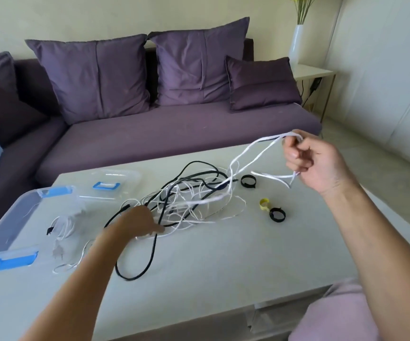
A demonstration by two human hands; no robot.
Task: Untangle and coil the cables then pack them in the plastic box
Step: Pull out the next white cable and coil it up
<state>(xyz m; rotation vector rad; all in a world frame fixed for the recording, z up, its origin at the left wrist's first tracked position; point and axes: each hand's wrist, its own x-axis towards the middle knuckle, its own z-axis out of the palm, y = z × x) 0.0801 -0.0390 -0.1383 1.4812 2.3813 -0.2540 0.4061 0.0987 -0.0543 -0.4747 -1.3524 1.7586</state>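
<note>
A tangle of white and black cables (186, 203) lies in the middle of the pale table (223, 254). My right hand (317, 161) is raised at the right and grips loops of a flat white cable (253, 153), which stretches down into the tangle. My left hand (140, 220) is low on the left side of the pile, its fingers on the cables; motion blur hides whether they grip anything. A thick black cable (150, 262) loops toward me. The clear plastic box (7, 217) with blue latches stands at the table's left edge.
The box's clear lid (108, 185) with a blue handle lies behind the box. Two black strap rings (248, 181) (277, 214) and a yellow one (263, 204) lie right of the tangle. A white plug (59, 252) rests near the box. A purple sofa (174, 129) runs behind the table.
</note>
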